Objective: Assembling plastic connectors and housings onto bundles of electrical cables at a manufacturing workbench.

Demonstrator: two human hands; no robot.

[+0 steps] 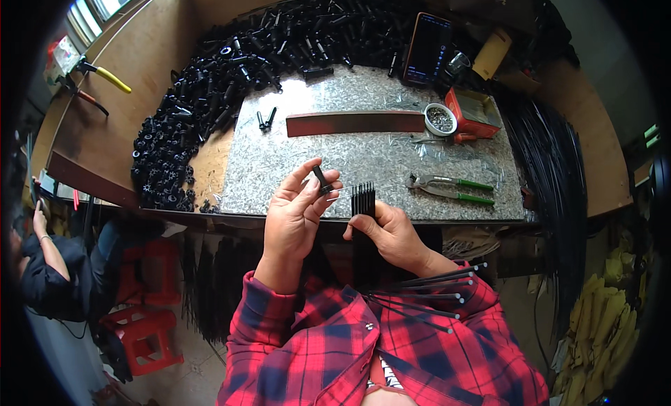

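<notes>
My left hand (295, 209) is raised over the front edge of the work board, its fingers closed on a small black tube (320, 176). My right hand (391, 237) grips a flat bundle of thin black rods (363, 202), their upper ends standing side by side above the thumb. A fine wire (342, 195) runs between the tube and the rod ends. The lower part of the bundle drops in front of my plaid shirt, where it is hard to make out. Several more black rods with rounded ends (447, 296) stick out sideways below my right forearm.
Black tubes (237, 70) are heaped behind and left of the speckled board (265, 175). On it lie green-handled pincers (454, 188), a dark strip (356, 123) and a white bowl (428, 126). A phone (428, 48) leans behind. Another person (63, 266) sits left.
</notes>
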